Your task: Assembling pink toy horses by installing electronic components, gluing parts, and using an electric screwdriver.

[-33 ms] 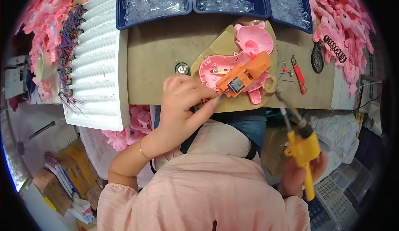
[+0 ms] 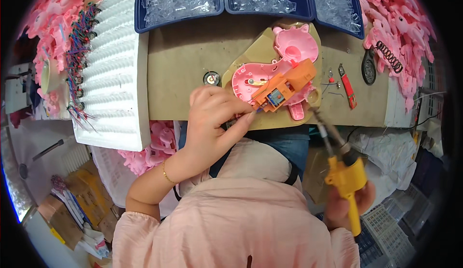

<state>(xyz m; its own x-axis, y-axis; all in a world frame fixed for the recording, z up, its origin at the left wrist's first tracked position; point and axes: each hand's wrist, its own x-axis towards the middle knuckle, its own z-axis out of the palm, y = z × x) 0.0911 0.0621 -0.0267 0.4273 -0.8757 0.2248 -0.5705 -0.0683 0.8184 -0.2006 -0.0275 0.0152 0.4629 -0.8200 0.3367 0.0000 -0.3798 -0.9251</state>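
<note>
A pink plastic toy shell (image 2: 241,77) lies open on a tan holder (image 2: 255,48) at the table's front edge. Across the shell rests an orange gear-box-like housing (image 2: 305,73) with a small blue circuit board (image 2: 276,98) in it. At the housing's lower left end my left hand (image 2: 214,111) pinches a thin bluish wire (image 2: 260,109), its thumb and forefinger together. My right hand (image 2: 340,203), slightly blurred, is wrapped round the handle of a yellow soldering gun (image 2: 347,176). The gun's metal tip points up and left, close to the holder's right front corner.
Blue bins (image 2: 181,23) of clear plastic parts stand at the back. On the left, a white foam tray (image 2: 118,75) carries wired motors (image 2: 79,51). A solder roll (image 2: 211,78), a red cutter (image 2: 347,92) and a black oval part (image 2: 368,68) lie around the holder. Pink shells (image 2: 402,24) pile up far right.
My right hand has brought the soldering gun a little to the left, its tip closer to the holder. The left hand keeps its pinch at the orange housing.
</note>
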